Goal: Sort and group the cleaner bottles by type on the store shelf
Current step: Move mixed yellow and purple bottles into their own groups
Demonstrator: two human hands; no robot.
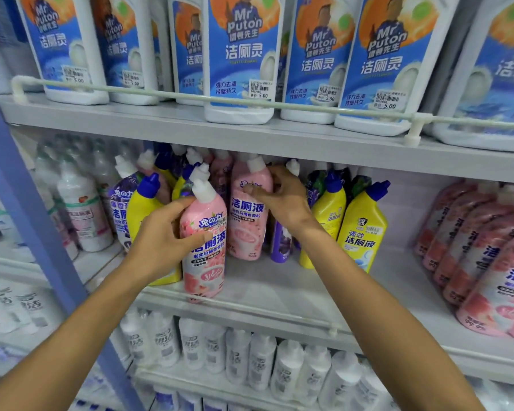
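STORE AISLE: A person's left hand (163, 232) is gripping a pink cleaner bottle (204, 247) that is standing upright near the front edge of the middle shelf (294, 292). The thumb is lying across its label and the fingers are curling round its left side, up to the shoulder under the white cap. Further back on the middle shelf, the right hand (282, 197) is holding a second pink bottle (248, 221) by the shoulder, with the thumb pressing on its front face and the fingers wrapping round its far side.

A yellow bottle with a blue cap (138, 203) is standing at the left of the middle shelf, partly hidden by the left hand. Two more yellow bottles (362, 229) and a purple bottle (281, 241) are standing toward the middle shelf's centre, under the right forearm. A row of pink bottles (487, 262) is filling the right end of the middle shelf.

Above the middle shelf, white jugs with blue labels (241, 54) are sitting behind a thin rail (190, 96). Below the middle shelf, white bottles (261, 360) are standing in ranks.
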